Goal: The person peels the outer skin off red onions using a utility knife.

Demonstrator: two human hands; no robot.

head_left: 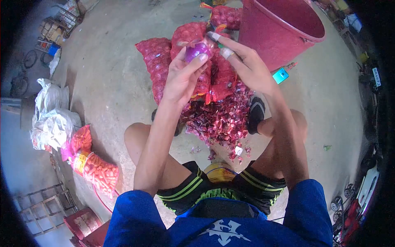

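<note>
A purple-red onion (pixel 196 52) is in my left hand (pixel 181 78), the thumb pressed on its near side and the fingers wrapped round it. My right hand (pixel 247 64) is close to the onion's right side, thumb and index finger bent towards each other with white wrappings on their tips. A small green bit shows between those fingers, too blurred to name. Below both hands, a heap of onion skins (pixel 220 123) covers the floor between my feet. Red mesh sacks of onions (pixel 156 66) stand just beyond my hands.
A large dark-pink tub (pixel 263 39) stands at the upper right, with a lit phone (pixel 280 76) beside its base. At left are white sacks (pixel 57 119) and a mesh bag of orange produce (pixel 96 171). Assorted items line the right wall.
</note>
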